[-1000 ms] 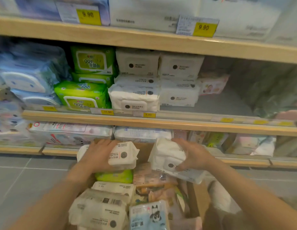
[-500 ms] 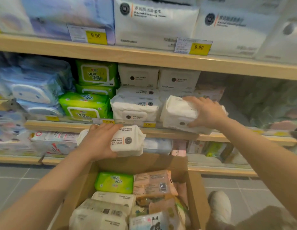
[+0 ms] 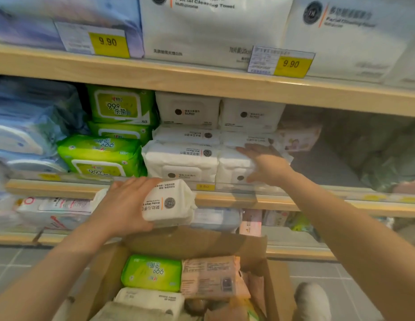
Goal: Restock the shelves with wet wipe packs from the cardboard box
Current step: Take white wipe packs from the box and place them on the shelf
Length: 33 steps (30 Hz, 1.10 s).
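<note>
Head view: wooden shelves (image 3: 225,84) with yellow price tags, grey tiled floor (image 3: 12,272).
Box: open cardboard box (image 3: 278,290) at 6 o'clock, holding soft green, pink and white packs.
Left hand: left hand (image 3: 123,209) grips a white wet wipe pack (image 3: 171,202) just below the middle shelf edge, the pack at its 3 o'clock.
Right hand: right hand (image 3: 266,165), fingers spread and straight, presses a white shelf pack (image 3: 234,165) at its 9 o'clock on the middle shelf.
Texture: plump, crinkled plastic wrappers.

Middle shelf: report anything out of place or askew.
A lone pink pack lies at the back, right of the white packs, in a gap with no other packs like it. Front green pack and front white packs lie with upside-down print.
</note>
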{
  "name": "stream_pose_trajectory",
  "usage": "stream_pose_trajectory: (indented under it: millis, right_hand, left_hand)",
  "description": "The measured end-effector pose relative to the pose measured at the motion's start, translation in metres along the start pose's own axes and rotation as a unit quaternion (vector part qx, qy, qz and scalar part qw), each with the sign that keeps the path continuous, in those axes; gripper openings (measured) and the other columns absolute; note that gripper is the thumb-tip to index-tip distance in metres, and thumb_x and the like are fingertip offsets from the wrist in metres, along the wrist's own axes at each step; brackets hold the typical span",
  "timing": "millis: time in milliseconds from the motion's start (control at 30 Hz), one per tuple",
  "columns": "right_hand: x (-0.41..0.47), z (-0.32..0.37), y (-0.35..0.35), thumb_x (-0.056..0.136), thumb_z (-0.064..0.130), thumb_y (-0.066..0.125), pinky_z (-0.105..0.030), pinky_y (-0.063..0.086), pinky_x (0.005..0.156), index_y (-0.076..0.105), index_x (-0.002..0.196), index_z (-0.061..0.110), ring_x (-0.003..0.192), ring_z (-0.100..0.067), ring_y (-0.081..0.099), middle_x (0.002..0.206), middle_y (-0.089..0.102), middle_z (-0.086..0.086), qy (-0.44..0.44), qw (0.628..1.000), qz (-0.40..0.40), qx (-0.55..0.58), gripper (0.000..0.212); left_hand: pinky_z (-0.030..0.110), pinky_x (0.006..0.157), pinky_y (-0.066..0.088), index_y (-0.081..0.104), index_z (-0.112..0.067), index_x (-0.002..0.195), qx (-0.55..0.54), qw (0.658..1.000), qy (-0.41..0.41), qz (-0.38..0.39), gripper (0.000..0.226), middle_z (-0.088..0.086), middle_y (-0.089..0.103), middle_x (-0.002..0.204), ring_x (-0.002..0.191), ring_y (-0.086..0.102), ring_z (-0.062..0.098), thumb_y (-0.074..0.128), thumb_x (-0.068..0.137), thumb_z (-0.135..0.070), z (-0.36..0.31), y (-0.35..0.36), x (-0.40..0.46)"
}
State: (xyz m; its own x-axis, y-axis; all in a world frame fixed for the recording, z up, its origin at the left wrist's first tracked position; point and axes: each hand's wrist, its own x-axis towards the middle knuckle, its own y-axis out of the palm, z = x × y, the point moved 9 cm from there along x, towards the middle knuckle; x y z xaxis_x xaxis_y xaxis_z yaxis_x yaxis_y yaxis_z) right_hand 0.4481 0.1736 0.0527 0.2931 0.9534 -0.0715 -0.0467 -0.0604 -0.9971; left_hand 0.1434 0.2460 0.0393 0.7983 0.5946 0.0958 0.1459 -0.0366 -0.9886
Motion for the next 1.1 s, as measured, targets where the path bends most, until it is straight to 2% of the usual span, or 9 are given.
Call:
stream_pose_trajectory:
  millis: [200, 400, 467, 533, 600, 733, 833, 900, 1100]
  right_hand:
    - [-0.002, -0.003, 0.015, 0.084, 0.038, 0.066, -0.046, 0.004, 0.119, 0.004, 0.15, 0.036, 0.147, -0.017, 0.003, 0.16, 0.002, 0.005, -0.006, 1.0, -0.016, -0.027, 0.091]
    - [0.004, -0.007, 0.02, 0.087, 0.035, 0.063, -0.041, -0.005, 0.119, -0.007, 0.15, 0.031, 0.147, -0.015, -0.008, 0.159, -0.013, 0.005, 0.017, 0.998, 0.055, -0.031, 0.095]
    - [0.002, -0.003, 0.016, 0.086, 0.037, 0.064, -0.041, -0.001, 0.119, -0.006, 0.151, 0.024, 0.147, -0.017, -0.005, 0.16, -0.009, 0.002, 0.032, 0.998, 0.045, -0.04, 0.096]
    - [-0.012, 0.011, 0.002, 0.083, 0.04, 0.066, -0.041, 0.008, 0.119, 0.003, 0.151, 0.018, 0.146, -0.02, 0.006, 0.16, 0.004, -0.004, 0.025, 0.999, -0.03, -0.032, 0.095]
    - [-0.043, 0.039, -0.006, 0.08, 0.046, 0.068, -0.036, 0.014, 0.118, 0.008, 0.151, 0.019, 0.145, -0.018, 0.011, 0.159, 0.01, -0.001, -0.03, 0.995, -0.077, 0.055, 0.097]
    - [-0.128, 0.116, 0.017, 0.065, 0.052, 0.078, -0.021, 0.01, 0.114, -0.002, 0.149, 0.038, 0.14, 0.007, 0.002, 0.153, -0.001, 0.025, -0.133, 0.923, 0.077, 0.353, 0.117]
    - [-0.155, 0.142, 0.035, 0.057, 0.033, 0.089, -0.015, 0.023, 0.112, 0.009, 0.149, 0.031, 0.136, 0.01, 0.022, 0.15, 0.023, 0.023, -0.147, 0.879, 0.079, 0.446, 0.122]
    - [-0.162, 0.133, 0.045, 0.056, 0.025, 0.091, -0.027, 0.041, 0.105, 0.026, 0.141, 0.034, 0.125, 0.003, 0.045, 0.138, 0.044, 0.016, -0.076, 0.854, 0.045, 0.512, 0.108]
    - [-0.177, 0.126, 0.043, 0.054, 0.033, 0.091, -0.035, 0.051, 0.094, 0.047, 0.124, 0.024, 0.107, -0.002, 0.06, 0.116, 0.061, 0.011, -0.044, 0.866, 0.049, 0.496, 0.083]
  left_hand:
    - [0.041, 0.087, 0.035, 0.038, -0.029, 0.136, 0.008, 1.0, -0.006, 0.01, 0.098, -0.007, 0.053, 0.125, 0.116, 0.047, 0.02, 0.066, 0.046, -0.055, -0.002, 0.002, 0.001]
    - [0.038, 0.095, 0.029, 0.029, -0.032, 0.141, -0.003, 1.0, -0.003, 0.03, 0.099, -0.009, 0.042, 0.14, 0.13, 0.036, 0.015, 0.066, 0.053, -0.055, -0.014, 0.0, -0.005]
    - [0.037, 0.095, 0.029, 0.027, -0.032, 0.142, -0.001, 0.999, -0.004, 0.039, 0.1, -0.009, 0.041, 0.14, 0.129, 0.036, 0.015, 0.063, 0.052, -0.057, -0.019, 0.002, -0.009]
    - [0.038, 0.094, 0.031, 0.027, -0.033, 0.141, -0.016, 0.999, -0.012, 0.046, 0.104, -0.009, 0.041, 0.139, 0.128, 0.036, 0.015, 0.054, 0.047, -0.066, -0.025, -0.001, -0.014]
    - [0.037, 0.097, 0.031, 0.025, -0.034, 0.141, -0.036, 0.997, -0.017, 0.062, 0.11, -0.01, 0.038, 0.141, 0.129, 0.034, 0.015, 0.04, 0.04, -0.074, -0.033, -0.005, -0.02]
    - [0.033, 0.101, 0.032, 0.026, -0.033, 0.142, -0.104, 0.991, -0.009, 0.082, 0.113, -0.009, 0.04, 0.141, 0.127, 0.036, 0.015, 0.045, 0.038, -0.075, -0.055, -0.009, -0.034]
    - [0.032, 0.097, 0.038, 0.031, -0.039, 0.138, -0.159, 0.985, 0.0, 0.068, 0.102, -0.013, 0.046, 0.132, 0.118, 0.043, 0.013, 0.07, 0.046, -0.058, -0.076, -0.009, -0.045]
    - [0.029, 0.089, 0.044, 0.035, -0.045, 0.132, -0.202, 0.977, -0.004, 0.066, 0.095, -0.021, 0.048, 0.115, 0.105, 0.047, 0.007, 0.076, 0.046, -0.05, -0.09, -0.005, -0.054]
    - [0.033, 0.077, 0.056, 0.033, -0.061, 0.113, -0.28, 0.954, -0.009, 0.107, 0.086, -0.026, 0.055, 0.103, 0.09, 0.058, -0.001, 0.08, 0.042, -0.045, -0.108, 0.009, -0.072]
